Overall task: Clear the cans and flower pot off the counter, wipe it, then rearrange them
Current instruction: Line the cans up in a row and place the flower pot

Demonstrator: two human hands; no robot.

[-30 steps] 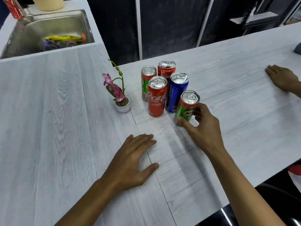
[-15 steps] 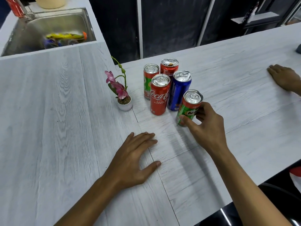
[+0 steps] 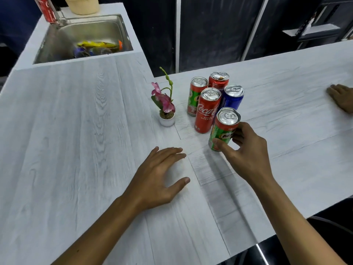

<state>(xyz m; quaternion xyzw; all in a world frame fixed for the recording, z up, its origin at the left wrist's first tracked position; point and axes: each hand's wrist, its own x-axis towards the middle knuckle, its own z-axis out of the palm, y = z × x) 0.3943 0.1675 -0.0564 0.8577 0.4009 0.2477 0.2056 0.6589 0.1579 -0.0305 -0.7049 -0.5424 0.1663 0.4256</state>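
The right hand (image 3: 246, 155) reaches in from the near right of the Coca-Cola can (image 3: 207, 113). Its thumb and curled fingers are clamped on the green Milo can (image 3: 224, 129), which tilts just in front of the Coca-Cola can. The left hand (image 3: 158, 178) lies palm down on the counter (image 3: 76, 131), nearer and to the left, fingers straight and close, thumb spread. The flower pot (image 3: 167, 120) stands left of the Coca-Cola can. The thumb hides the Milo can's base, so contact with the counter is unclear. Far right, another person's hand (image 3: 342, 97) is cut off.
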